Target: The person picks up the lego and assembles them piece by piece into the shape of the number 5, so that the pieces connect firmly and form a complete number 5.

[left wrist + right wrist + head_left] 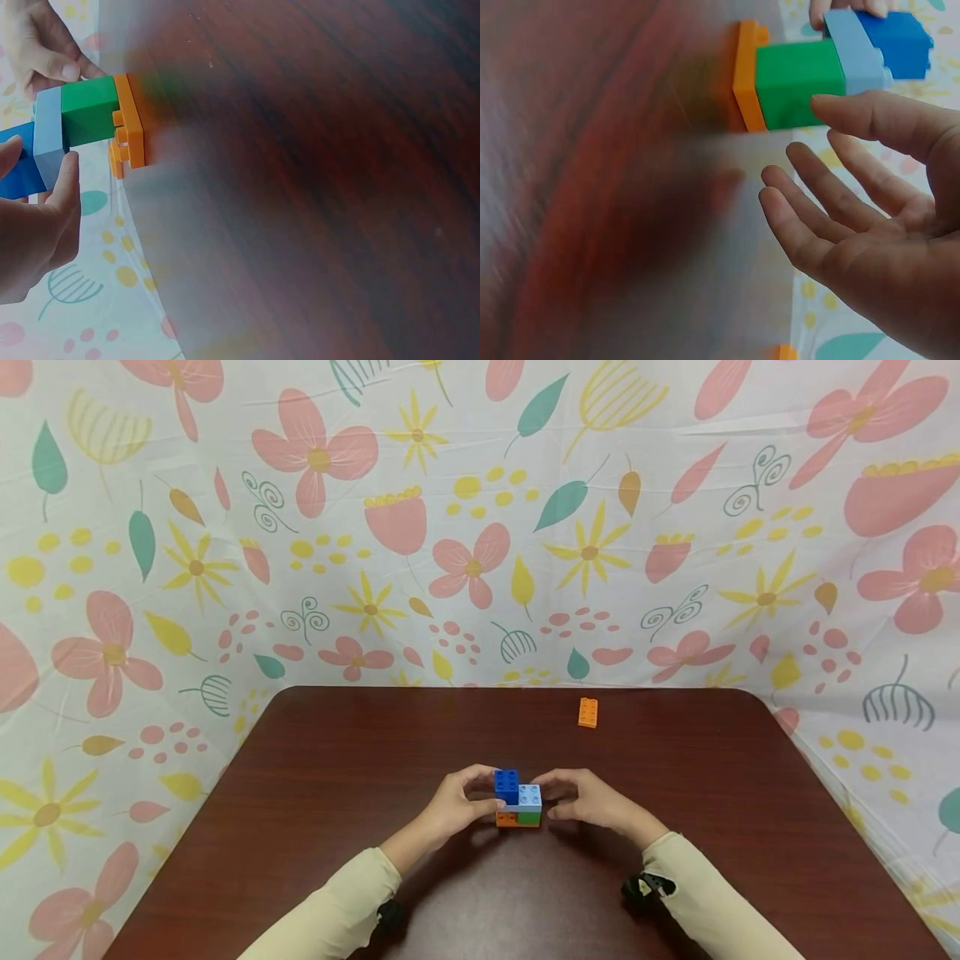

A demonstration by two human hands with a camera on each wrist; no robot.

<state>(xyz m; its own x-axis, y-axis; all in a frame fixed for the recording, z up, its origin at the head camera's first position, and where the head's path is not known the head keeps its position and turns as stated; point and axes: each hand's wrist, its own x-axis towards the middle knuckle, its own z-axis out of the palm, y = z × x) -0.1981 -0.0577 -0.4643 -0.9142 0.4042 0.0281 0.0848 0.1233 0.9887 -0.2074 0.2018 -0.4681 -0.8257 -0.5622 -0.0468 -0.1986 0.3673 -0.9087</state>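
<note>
Block stack (518, 802): stood on the tabletop (337, 793) between both hands. Left hand (457, 802), grip pinching the dark blue top block (506, 782). Right hand (588, 800), grip wide, fingers straight beside the green block (799, 81), shown only in the right wrist view. Loose orange brick (588, 712): well beyond the grip, plain only in the head view.

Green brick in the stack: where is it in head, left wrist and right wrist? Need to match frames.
Head: green brick sits low on the stack's right side, at table centre, between both hands.
Left wrist: green brick is upper left, between the light blue brick and the orange plate.
Right wrist: green brick is top centre, above the right hand.
Shared landmark: the orange plate under it.
</note>
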